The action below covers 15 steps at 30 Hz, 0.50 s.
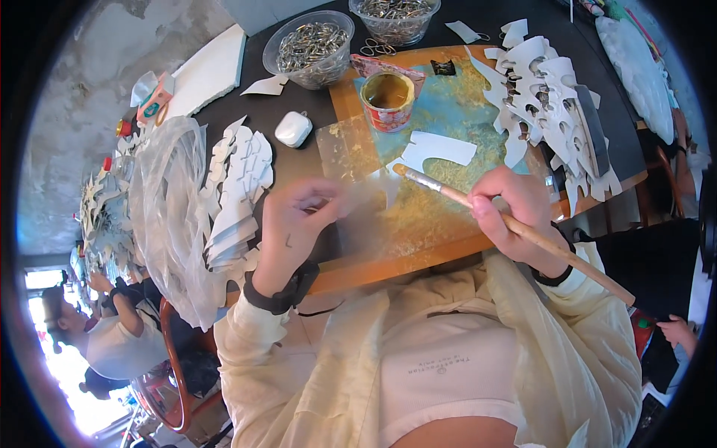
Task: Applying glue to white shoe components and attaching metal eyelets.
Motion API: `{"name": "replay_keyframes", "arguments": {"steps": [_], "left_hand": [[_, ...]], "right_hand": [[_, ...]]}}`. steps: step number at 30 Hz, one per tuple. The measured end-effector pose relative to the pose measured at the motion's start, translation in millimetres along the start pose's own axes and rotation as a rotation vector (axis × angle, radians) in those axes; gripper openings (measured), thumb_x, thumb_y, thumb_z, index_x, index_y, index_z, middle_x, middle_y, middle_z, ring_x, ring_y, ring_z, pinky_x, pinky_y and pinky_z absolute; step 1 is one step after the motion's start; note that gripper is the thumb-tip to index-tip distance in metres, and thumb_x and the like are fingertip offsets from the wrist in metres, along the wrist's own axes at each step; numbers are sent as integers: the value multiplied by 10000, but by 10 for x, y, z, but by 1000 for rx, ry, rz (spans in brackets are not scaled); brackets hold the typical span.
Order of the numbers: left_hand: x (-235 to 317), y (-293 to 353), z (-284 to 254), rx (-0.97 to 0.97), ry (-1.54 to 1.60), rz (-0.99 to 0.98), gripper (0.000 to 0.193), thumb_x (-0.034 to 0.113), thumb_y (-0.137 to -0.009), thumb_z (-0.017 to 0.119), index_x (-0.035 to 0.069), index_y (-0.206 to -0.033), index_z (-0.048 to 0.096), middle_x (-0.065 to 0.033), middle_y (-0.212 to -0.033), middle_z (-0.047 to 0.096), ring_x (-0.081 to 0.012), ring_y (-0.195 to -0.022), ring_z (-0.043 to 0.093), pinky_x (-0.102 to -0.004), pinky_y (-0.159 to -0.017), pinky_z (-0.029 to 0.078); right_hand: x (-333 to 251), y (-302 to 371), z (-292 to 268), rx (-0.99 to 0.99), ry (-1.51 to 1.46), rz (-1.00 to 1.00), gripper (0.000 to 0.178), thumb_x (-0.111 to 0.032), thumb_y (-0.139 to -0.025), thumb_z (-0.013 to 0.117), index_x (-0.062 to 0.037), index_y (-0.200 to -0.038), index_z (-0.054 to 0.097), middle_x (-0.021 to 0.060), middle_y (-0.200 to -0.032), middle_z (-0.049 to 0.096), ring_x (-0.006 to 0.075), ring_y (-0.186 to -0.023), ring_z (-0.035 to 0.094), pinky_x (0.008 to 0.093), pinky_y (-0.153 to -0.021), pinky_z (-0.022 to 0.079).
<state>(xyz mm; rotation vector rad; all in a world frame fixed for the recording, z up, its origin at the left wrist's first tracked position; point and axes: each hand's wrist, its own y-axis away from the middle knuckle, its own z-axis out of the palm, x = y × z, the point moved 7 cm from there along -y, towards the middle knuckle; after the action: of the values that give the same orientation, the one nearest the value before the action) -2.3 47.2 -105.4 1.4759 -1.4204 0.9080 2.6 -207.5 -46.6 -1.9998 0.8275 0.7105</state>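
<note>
Right grip (515, 213) pinches brush (549, 245); left grip (300, 224), cannot tell (blurred); tub (388, 119), metal-filled bowl (324, 78) stand beyond.

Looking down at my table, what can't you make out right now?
In the head view:
Left hand: motion blur hides whether it holds anything.
Far clear bowl: the upper edge cuts off its top.
White pieces piled at right: upper ones cover those beneath.
Brush: the right hand covers part of its handle.

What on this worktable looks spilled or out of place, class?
Yellowish residue mottles the blue surface around the brush and red tub, suggesting drips or spills. The white rounded case beside the stacked white cut-outs may be out of place: it resembles none of them.
</note>
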Motion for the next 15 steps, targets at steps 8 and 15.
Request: {"name": "replay_keyframes", "arguments": {"steps": [8,15], "left_hand": [[26,-27,31,-3,1,14,132,-14,-841,686,-69,-954,646,-93,-841,681,-124,-738,656,-221,-698,521],[111,-7,32,-13,-18,31,120,-12,-840,686,-58,-947,657,-85,-854,686,-121,-754,657,-224,-711,520]], "right_hand": [[48,-47,78,-114,98,-6,96,-105,-873,607,-45,-807,571,68,-653,587,217,-515,573,291,-486,440],[73,-268,-15,-2,63,14,118,-124,-850,665,-103,-905,563,50,-718,606,165,-548,590,278,-490,451]]}}
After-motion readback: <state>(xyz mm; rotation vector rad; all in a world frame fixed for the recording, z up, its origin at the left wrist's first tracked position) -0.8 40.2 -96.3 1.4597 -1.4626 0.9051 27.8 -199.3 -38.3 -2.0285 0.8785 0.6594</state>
